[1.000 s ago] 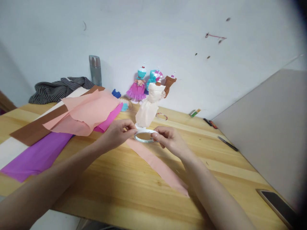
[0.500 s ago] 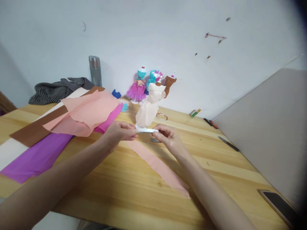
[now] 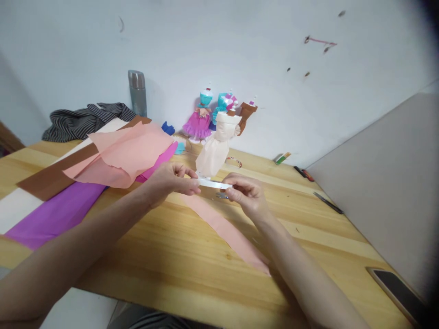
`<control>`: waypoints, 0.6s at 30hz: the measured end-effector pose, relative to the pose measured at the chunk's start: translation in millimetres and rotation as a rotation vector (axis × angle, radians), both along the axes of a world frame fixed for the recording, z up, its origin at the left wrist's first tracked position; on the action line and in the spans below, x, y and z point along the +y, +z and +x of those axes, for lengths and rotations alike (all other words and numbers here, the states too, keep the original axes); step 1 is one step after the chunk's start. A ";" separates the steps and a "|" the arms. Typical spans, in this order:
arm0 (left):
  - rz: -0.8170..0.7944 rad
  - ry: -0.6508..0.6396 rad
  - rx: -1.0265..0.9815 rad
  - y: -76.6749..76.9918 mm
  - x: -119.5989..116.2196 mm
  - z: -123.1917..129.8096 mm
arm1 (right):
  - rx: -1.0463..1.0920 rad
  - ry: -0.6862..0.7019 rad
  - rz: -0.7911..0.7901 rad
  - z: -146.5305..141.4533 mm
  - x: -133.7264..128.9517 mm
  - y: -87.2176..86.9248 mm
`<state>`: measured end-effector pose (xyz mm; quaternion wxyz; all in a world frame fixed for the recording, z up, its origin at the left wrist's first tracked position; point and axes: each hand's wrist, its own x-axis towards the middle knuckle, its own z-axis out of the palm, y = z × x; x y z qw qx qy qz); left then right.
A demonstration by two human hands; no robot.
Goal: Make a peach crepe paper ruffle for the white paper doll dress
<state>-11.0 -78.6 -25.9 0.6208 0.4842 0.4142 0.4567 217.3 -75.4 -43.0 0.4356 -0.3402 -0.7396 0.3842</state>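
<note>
With the roll of tape point(image 3: 215, 184) as the centre of the dial and twelve o'clock toward the wall, the left hand point(image 3: 173, 182) is at nine o'clock, thumb and forefinger pinching the roll's near end. At three o'clock the right hand point(image 3: 248, 194) pinches the opposite end between thumb and forefinger, its other fingers curled behind. The roll, seen almost edge-on, is held up over the table point(image 3: 157, 256). A doll in a cream dress point(image 3: 213, 148) stands at twelve o'clock, just beyond it. A small metal tool point(image 3: 222, 195), partly hidden by the right hand, shows at five. A pink paper strip point(image 3: 226, 226) lies at six, slanting toward five. A pile of coloured paper point(image 3: 132, 151) spreads at ten, and a phone point(image 3: 394, 290) lies well apart at four.
</note>
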 end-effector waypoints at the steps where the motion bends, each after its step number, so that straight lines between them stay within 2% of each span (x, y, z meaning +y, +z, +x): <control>1: 0.009 -0.043 -0.007 1.0 -0.7 -1.3 | 0.042 0.022 -0.025 0.7 0.7 -2.4; 6: 0.011 -0.404 0.060 3.2 -3.1 -9.5 | 0.234 0.131 -0.128 -3.6 1.7 -11.5; 8: 0.039 -0.441 0.069 5.7 -3.2 -13.0 | 0.300 0.170 -0.188 -6.6 2.2 -11.2; 10: 0.077 -0.373 0.043 10.3 -2.7 -17.0 | 0.365 0.172 -0.252 -8.4 4.1 -9.6; 13: 0.118 -0.208 0.022 18.6 -2.1 -23.7 | 0.352 0.022 -0.318 -9.8 9.3 -11.5; 14: 0.133 -0.152 0.027 20.7 -2.4 -25.5 | 0.258 -0.040 -0.327 -10.9 11.0 -14.7; 16: 0.152 -0.066 0.052 22.3 -4.4 -27.4 | -0.067 -0.120 -0.310 -15.3 13.5 -25.2; 18: 0.143 -0.018 0.076 20.9 -7.7 -26.9 | -0.423 -0.145 -0.202 -21.5 14.3 -38.5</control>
